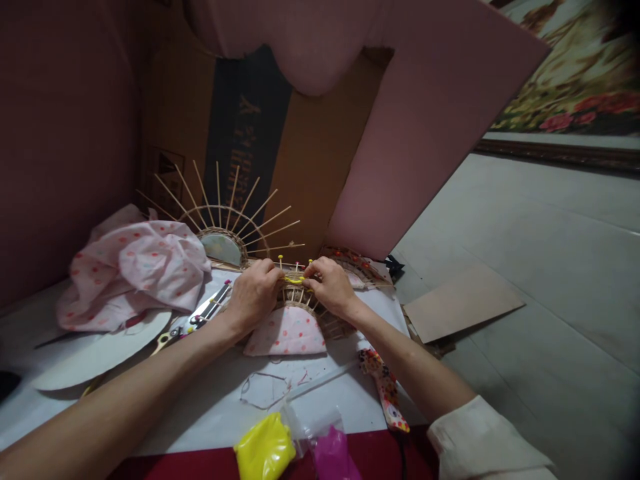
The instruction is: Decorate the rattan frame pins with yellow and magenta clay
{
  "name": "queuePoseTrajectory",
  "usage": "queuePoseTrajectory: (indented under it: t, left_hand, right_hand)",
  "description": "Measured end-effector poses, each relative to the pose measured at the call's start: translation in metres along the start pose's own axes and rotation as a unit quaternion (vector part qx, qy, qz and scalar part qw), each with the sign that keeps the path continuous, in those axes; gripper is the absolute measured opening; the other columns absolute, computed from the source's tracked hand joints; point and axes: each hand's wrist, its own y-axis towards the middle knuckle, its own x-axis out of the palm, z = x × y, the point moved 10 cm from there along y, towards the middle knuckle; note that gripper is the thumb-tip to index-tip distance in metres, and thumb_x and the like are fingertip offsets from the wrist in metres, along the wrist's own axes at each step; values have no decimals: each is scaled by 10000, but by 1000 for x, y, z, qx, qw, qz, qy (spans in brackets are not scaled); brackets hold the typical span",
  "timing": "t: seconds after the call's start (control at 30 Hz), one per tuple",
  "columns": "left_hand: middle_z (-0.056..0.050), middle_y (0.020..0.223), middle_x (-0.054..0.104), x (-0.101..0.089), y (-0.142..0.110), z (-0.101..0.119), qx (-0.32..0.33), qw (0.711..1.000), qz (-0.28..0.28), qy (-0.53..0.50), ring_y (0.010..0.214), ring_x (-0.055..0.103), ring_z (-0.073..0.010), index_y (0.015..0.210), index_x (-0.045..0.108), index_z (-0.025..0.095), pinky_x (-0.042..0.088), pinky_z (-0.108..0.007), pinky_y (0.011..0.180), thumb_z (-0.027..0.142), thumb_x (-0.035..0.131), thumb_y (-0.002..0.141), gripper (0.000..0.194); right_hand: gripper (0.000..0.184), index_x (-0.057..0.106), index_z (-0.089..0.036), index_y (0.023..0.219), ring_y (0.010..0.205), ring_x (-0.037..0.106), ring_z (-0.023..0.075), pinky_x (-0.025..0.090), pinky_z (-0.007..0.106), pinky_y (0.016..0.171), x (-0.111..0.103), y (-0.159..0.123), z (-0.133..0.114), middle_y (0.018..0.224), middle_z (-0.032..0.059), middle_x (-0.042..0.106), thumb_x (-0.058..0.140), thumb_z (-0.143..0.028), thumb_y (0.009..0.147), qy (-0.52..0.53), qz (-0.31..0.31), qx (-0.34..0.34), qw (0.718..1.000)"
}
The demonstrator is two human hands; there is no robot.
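Observation:
At the middle of the table, a woven semicircular fan-like piece (300, 297) has thin sticks standing out of its rim and a pink dotted cloth (287, 333) over its inner part. A thin yellow strip (294, 281) lies along the woven edge. My left hand (256, 293) is closed in a pinch at the strip's left end. At the other end, my right hand (330, 287) pinches it between thumb and fingers. Yellow and pink tips (281, 258) top some sticks between my hands. My fingertips partly hide the weave.
Behind stands a second stick fan (220, 247) before a cardboard panel (320, 133). Crumpled dotted cloth (145, 267), a white disc (105, 353) and scissors (164, 340) lie left. Nearer are yellow (265, 447) and purple (333, 453) bags, and a patterned corded tool (384, 387).

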Motion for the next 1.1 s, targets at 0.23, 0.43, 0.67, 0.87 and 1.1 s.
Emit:
queuePoseTrajectory:
  t: [0.23, 0.43, 0.67, 0.87, 1.1]
  left_hand:
    - [-72, 844, 606, -8, 2, 0, 0, 1000, 13, -25, 804, 546, -205, 811, 654, 157, 420, -283, 657, 145, 530, 839, 128]
    - [-60, 783, 638, -16, 6, 1, 10, 994, -29, -107, 739, 581, -186, 799, 666, 152, 417, -271, 632, 130, 537, 820, 133]
    - [-40, 758, 697, -19, -3, -1, 0, 971, -98, -219, 679, 606, -152, 797, 680, 163, 426, -245, 615, 129, 567, 765, 123]
    - [-37, 761, 699, -17, -25, 8, -14, 972, -141, -187, 689, 613, -162, 809, 686, 188, 425, -251, 603, 172, 561, 783, 129]
    - [-67, 809, 695, -12, -45, 23, 44, 988, -128, -74, 751, 614, -215, 816, 680, 186, 432, -296, 623, 139, 555, 773, 140]
  right_hand:
    - [27, 633, -177, 741, 652, 568, 129, 422, 242, 626, -3, -1, 11, 722, 3, 647, 615, -158, 749, 82, 12, 47, 995]
    - [45, 646, -152, 737, 625, 581, 119, 452, 228, 594, -3, -18, 4, 693, 12, 656, 641, -190, 712, 212, -14, 84, 974]
    - [38, 632, -155, 705, 611, 571, 114, 455, 236, 590, 10, -54, -1, 669, -2, 638, 647, -176, 677, 298, -44, 127, 945]
    - [40, 664, -167, 734, 638, 605, 121, 467, 237, 607, 8, -74, -11, 705, 6, 681, 650, -191, 706, 187, -33, 122, 974]
    - [103, 697, -175, 760, 685, 635, 155, 469, 266, 649, 11, -85, -9, 746, 26, 714, 609, -141, 716, 144, -13, 130, 981]
